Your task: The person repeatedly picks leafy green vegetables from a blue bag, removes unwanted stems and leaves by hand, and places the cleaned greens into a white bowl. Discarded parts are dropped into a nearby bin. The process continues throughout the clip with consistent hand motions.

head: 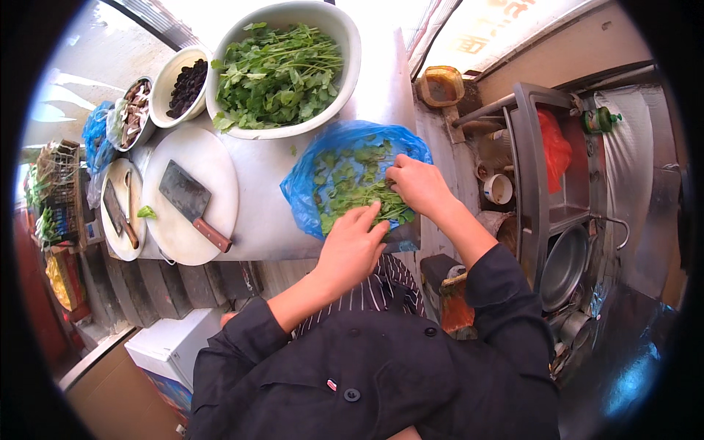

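A blue plastic bag point(302, 165) lies spread on the metal worktable point(264, 192), with loose cilantro point(346, 187) in it. My left hand point(355, 242) rests over the bag's near side, fingers apart at the stems. At the bag's right side, my right hand point(415, 181) has its fingers bent onto the cilantro stems. A large white basin point(352, 82) heaped with bunched cilantro point(280, 77) stands behind the bag. Left of the bag, a cleaver point(187, 190) with a wooden handle lies on a round white cutting board point(159, 242).
A smaller board point(115, 239) holds a knife point(113, 203). Behind the boards stand a bowl of dark food pieces point(190, 88) and a bowl of sliced food point(135, 113). To the right are a metal sink point(569, 212), a red plastic bag point(553, 148) and a green bottle point(598, 120).
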A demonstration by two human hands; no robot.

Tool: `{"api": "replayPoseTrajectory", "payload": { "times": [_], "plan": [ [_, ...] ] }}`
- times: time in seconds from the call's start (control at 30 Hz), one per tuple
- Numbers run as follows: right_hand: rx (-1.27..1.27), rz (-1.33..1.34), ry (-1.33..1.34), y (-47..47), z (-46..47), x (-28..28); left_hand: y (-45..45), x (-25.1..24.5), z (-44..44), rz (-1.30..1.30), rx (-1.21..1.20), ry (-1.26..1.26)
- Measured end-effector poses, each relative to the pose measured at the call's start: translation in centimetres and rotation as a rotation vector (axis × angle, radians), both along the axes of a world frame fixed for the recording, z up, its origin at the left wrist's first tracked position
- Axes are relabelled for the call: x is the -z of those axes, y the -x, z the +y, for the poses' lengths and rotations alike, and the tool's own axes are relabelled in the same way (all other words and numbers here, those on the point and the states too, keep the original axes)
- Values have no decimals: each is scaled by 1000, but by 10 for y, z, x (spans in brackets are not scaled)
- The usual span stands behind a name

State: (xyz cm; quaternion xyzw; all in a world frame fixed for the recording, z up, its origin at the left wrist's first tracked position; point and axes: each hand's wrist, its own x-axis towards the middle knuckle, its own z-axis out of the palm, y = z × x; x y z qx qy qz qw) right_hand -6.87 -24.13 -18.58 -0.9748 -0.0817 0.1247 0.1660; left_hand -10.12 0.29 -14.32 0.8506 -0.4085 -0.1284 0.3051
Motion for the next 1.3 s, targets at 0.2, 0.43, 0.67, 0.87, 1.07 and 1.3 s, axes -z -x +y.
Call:
{"api": "replayPoseTrajectory", "payload": {
  "times": [0.2,0.43,0.67,0.87,1.07,1.3],
  "plan": [
    [-10,18,-199,-4,-2,-16,23,13,-6,38,67,-116],
    [99,88,-545,3,-2,-65,29,8,-25,-139,-3,172],
    [170,44,-817,15,-5,-96,35,11,-52,-165,-87,-168],
    [315,35,-1190,33,-6,-111,47,1,-55,-51,-71,-275],
    [290,-15,-975,27,9,-119,47,-1,-46,-30,-69,24],
    [226,26,-930,24,27,-125,39,-6,-48,-11,-163,85]
  ]
}}
